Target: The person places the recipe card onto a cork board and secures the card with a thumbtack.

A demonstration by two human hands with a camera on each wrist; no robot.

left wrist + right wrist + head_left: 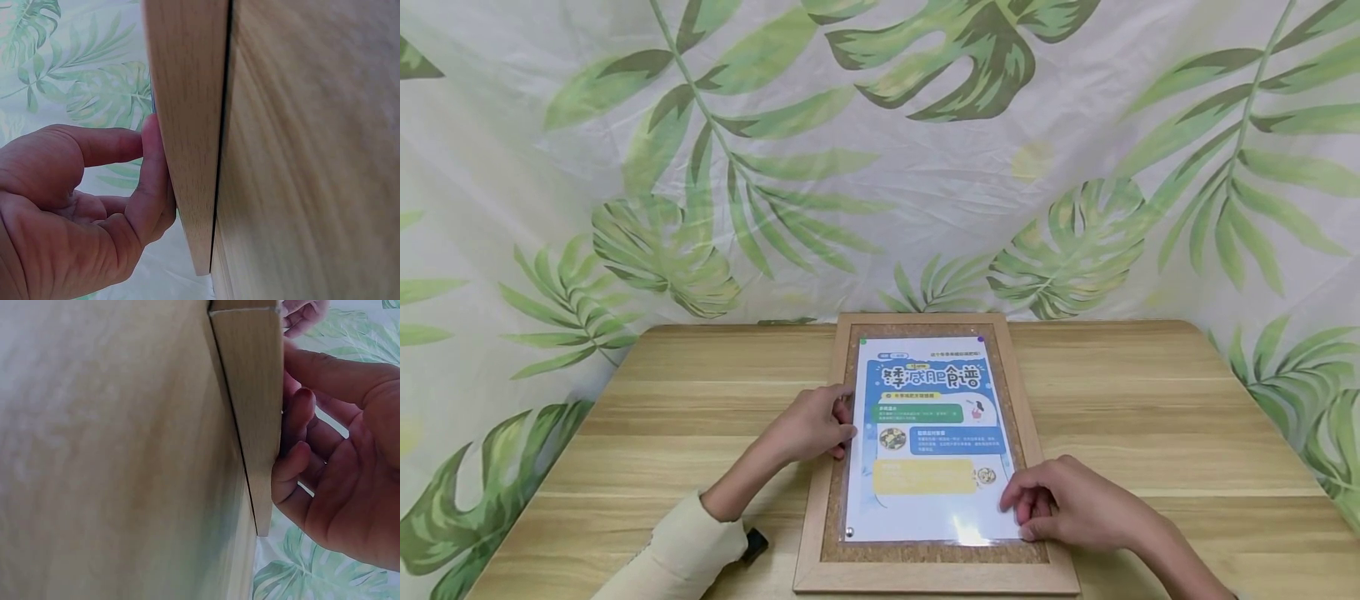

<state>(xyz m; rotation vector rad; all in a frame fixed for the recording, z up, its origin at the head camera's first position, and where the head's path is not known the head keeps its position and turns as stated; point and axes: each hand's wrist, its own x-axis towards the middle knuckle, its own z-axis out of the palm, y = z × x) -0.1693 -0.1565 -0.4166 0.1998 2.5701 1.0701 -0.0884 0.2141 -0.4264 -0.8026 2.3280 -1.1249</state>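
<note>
A framed cork board [917, 575] lies on the table, its wooden rim around brown cork. On it lies a glossy printed sheet [936, 517] with blue, green and yellow panels. A green pin [862, 341] and a purple pin [981, 339] sit at its top corners, a silver pin [850, 532] at the lower left. My left hand [812, 423] touches the sheet's left edge, thumb and forefinger apart. At the lower right corner, my right hand [1075, 504] rests with bent fingers and thumb apart, hiding part of that corner. Neither hand visibly grips anything.
The wood-grain table [700, 392] extends on both sides of the board. Behind it hangs a pale cloth [940, 183] with green leaf prints. A small black object [755, 546] shows beside the left sleeve [688, 546].
</note>
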